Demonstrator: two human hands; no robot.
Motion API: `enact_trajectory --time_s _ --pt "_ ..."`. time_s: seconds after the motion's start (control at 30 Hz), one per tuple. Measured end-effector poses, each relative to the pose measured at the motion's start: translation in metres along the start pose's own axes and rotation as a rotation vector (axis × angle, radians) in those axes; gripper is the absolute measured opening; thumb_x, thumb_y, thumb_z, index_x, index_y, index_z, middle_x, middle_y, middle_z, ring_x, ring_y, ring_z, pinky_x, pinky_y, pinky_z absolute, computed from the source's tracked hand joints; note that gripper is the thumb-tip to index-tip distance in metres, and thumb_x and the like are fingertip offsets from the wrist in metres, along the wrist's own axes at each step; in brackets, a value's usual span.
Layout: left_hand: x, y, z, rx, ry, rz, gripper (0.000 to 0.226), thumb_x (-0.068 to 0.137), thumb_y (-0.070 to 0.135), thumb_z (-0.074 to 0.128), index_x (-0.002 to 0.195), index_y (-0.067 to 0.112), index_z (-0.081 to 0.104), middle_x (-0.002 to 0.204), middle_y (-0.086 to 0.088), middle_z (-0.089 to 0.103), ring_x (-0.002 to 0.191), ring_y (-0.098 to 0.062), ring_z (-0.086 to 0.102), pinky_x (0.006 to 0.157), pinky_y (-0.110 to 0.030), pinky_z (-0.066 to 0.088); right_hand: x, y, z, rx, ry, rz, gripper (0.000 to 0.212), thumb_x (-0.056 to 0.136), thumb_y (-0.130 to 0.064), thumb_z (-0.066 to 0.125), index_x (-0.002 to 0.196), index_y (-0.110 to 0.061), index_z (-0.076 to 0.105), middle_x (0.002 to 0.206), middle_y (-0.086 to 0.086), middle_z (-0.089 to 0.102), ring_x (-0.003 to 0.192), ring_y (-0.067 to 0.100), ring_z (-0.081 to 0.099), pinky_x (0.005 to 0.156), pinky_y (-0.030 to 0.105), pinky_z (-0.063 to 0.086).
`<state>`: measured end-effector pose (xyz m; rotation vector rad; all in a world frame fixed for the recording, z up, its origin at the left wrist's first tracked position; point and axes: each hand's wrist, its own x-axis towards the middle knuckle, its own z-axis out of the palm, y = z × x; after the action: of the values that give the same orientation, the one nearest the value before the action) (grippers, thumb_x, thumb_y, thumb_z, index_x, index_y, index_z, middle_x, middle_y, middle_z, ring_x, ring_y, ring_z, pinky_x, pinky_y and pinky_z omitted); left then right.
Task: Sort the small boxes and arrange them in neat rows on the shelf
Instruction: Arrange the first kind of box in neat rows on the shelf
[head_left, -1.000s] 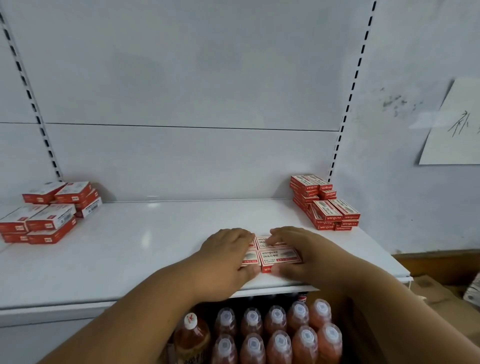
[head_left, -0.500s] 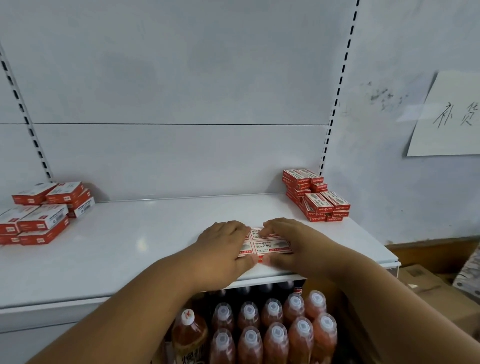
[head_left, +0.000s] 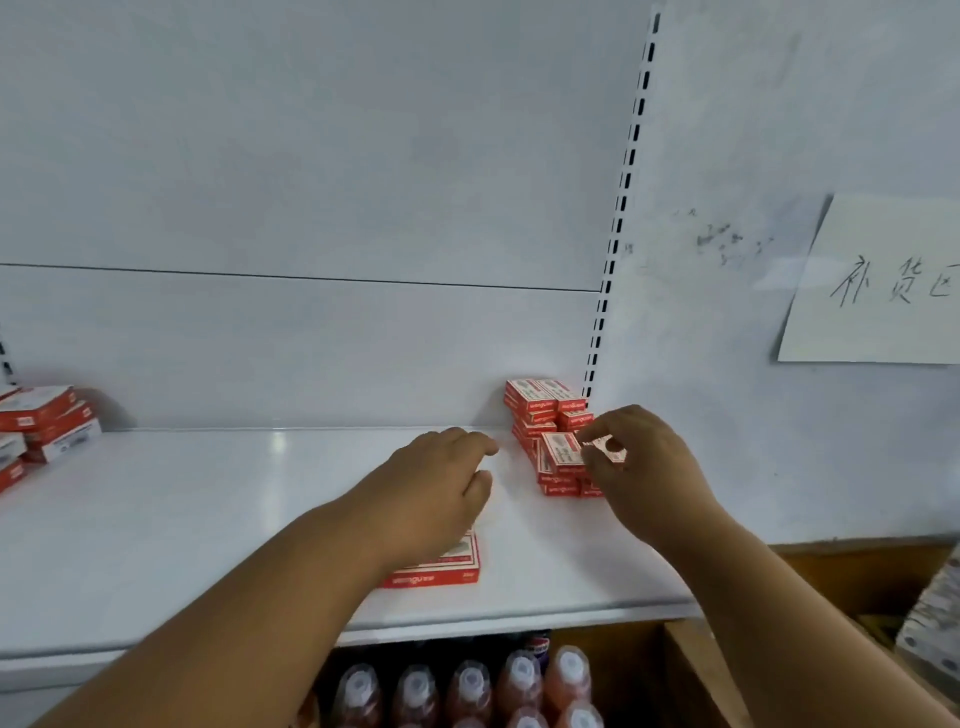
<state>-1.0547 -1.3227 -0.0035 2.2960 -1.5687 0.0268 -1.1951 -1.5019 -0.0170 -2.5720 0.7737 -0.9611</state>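
Early days: one flat block of red boxes sits low-centre on the shelf, under my relaxed, empty left hand. Right hand pinches a small box off the messy right-of-centre pile. Left-edge pile untouched.

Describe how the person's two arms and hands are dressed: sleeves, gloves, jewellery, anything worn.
Both forearms are bare as far as the picture shows; no sleeve edge or cuff comes into view. The left hand and the right hand wear no gloves. No watch, bracelet or band shows on either wrist, and no ring can be seen on the visible fingers. Motion blur softens the hands, so fine details cannot be made out.
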Motion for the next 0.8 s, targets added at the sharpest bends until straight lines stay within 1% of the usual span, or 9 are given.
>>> enact_trajectory --time_s 0.13,0.23,0.3,0.37,0.47,0.53,0.6,0.67,0.8 --pt "0.038 0.035 0.015 -0.017 0.031 -0.045 0.035 0.102 0.030 0.037 0.136 0.033 0.047 0.138 0.006 0.053 0.121 -0.014 0.052 0.099 -0.032 0.044 0.018 0.033 -0.009 -0.037 -0.062 0.062 0.020 0.089 -0.039 0.064 0.106 -0.029 0.065 0.111 -0.006 0.057 0.104 0.016 0.054 0.090 0.033 0.047" --pt "0.059 0.057 0.029 0.042 0.083 -0.058 0.035 0.100 0.034 0.041 0.135 0.040 0.044 0.134 0.008 0.056 0.115 -0.016 0.057 0.093 -0.033 0.049 0.027 0.046 -0.011 -0.064 -0.187 0.111 0.023 0.089 -0.051 0.059 0.101 -0.031 0.062 0.107 -0.005 0.061 0.097 0.014 0.057 0.081 0.030 0.048" --pt "0.068 0.069 0.037 0.152 0.126 -0.118 0.032 0.099 0.042 0.042 0.130 0.037 0.048 0.125 0.006 0.060 0.107 -0.018 0.060 0.088 -0.034 0.050 0.030 0.052 -0.011 -0.005 -0.284 0.135 0.023 0.089 -0.053 0.058 0.095 -0.030 0.057 0.096 -0.007 0.065 0.083 0.011 0.061 0.069 0.027 0.049" --pt "0.076 0.078 0.042 0.239 0.130 -0.221 0.032 0.096 0.054 0.042 0.116 0.031 0.052 0.107 0.005 0.062 0.094 -0.018 0.062 0.078 -0.033 0.050 0.034 0.057 -0.012 0.063 -0.341 0.151 0.024 0.089 -0.051 0.058 0.094 -0.029 0.051 0.088 -0.008 0.066 0.076 0.008 0.062 0.062 0.026 0.049" --pt "0.082 0.088 0.043 0.147 0.131 -0.378 0.032 0.089 0.062 0.051 0.097 0.033 0.042 0.091 0.010 0.058 0.086 -0.015 0.060 0.071 -0.031 0.046 0.040 0.063 -0.014 0.155 -0.372 0.177 0.023 0.089 -0.042 0.061 0.099 -0.026 0.048 0.093 -0.005 0.066 0.078 0.013 0.064 0.062 0.028 0.051" --pt "0.083 0.090 0.043 0.057 0.124 -0.470 0.032 0.087 0.058 0.057 0.099 0.032 0.042 0.089 0.013 0.058 0.086 -0.013 0.060 0.070 -0.030 0.045 0.042 0.067 -0.017 0.258 -0.365 0.205 0.023 0.090 -0.033 0.061 0.107 -0.026 0.047 0.092 -0.006 0.064 0.076 0.013 0.064 0.056 0.029 0.050" --pt "0.084 0.088 0.044 -0.022 0.127 -0.538 0.036 0.086 0.054 0.061 0.109 0.029 0.047 0.096 0.011 0.064 0.087 -0.013 0.063 0.071 -0.030 0.048 0.042 0.070 -0.018 0.420 -0.325 0.238 0.026 0.091 -0.020 0.059 0.114 -0.025 0.047 0.088 -0.011 0.060 0.071 0.012 0.064 0.048 0.026 0.046" --pt "0.084 0.084 0.044 -0.143 0.148 -0.588 0.036 0.085 0.046 0.065 0.112 0.028 0.048 0.101 0.009 0.066 0.087 -0.012 0.064 0.071 -0.031 0.051 0.039 0.070 -0.019 0.594 -0.291 0.286 0.030 0.092 -0.014 0.058 0.118 -0.027 0.049 0.091 -0.011 0.061 0.072 0.011 0.066 0.046 0.023 0.045" --pt "0.081 0.078 0.043 -0.469 0.314 -0.646 0.031 0.081 0.013 0.071 0.104 0.025 0.055 0.101 0.007 0.066 0.086 -0.010 0.064 0.072 -0.030 0.053 0.033 0.065 -0.018 0.782 -0.251 0.301 0.021 0.095 -0.010 0.057 0.105 -0.028 0.063 0.094 -0.009 0.069 0.065 0.001 0.067 0.048 0.015 0.047"
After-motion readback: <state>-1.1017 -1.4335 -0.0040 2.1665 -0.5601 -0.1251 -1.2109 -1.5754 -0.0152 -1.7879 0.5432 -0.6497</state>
